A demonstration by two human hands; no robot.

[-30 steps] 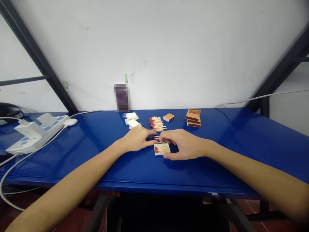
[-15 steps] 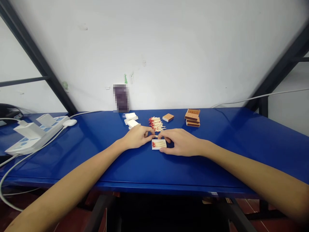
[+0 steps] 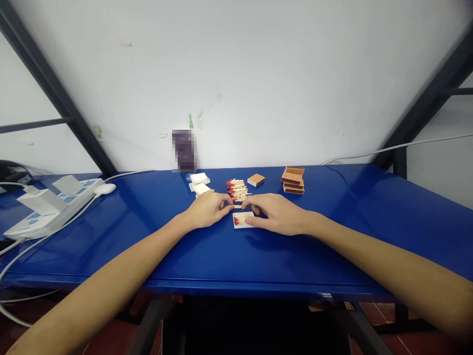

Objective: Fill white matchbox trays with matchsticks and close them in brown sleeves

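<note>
My left hand (image 3: 209,209) pinches a few matches (image 3: 237,206) between thumb and fingertips, low over the table. From the other side, my right hand (image 3: 275,213) keeps its index fingertip by the far end of these matches, its thumb apart and over the white matchbox tray (image 3: 244,227). Inside that tray lie several red-tipped matches (image 3: 239,221); the thumb partly covers them. Just behind the hands is a loose pile of matches (image 3: 237,190), heads to the left.
White matchbox trays (image 3: 200,178) lie behind my left hand. A brown matchbox (image 3: 256,180) sits behind the pile, and a stack of brown matchbox sleeves (image 3: 293,181) stands further right. A power strip (image 3: 55,209) with chargers and cables occupies the left of the blue table (image 3: 236,261).
My right thumb has moved from the tray's near right edge inward over the matches in it. My left hand keeps its pinch. The view has shifted slightly.
</note>
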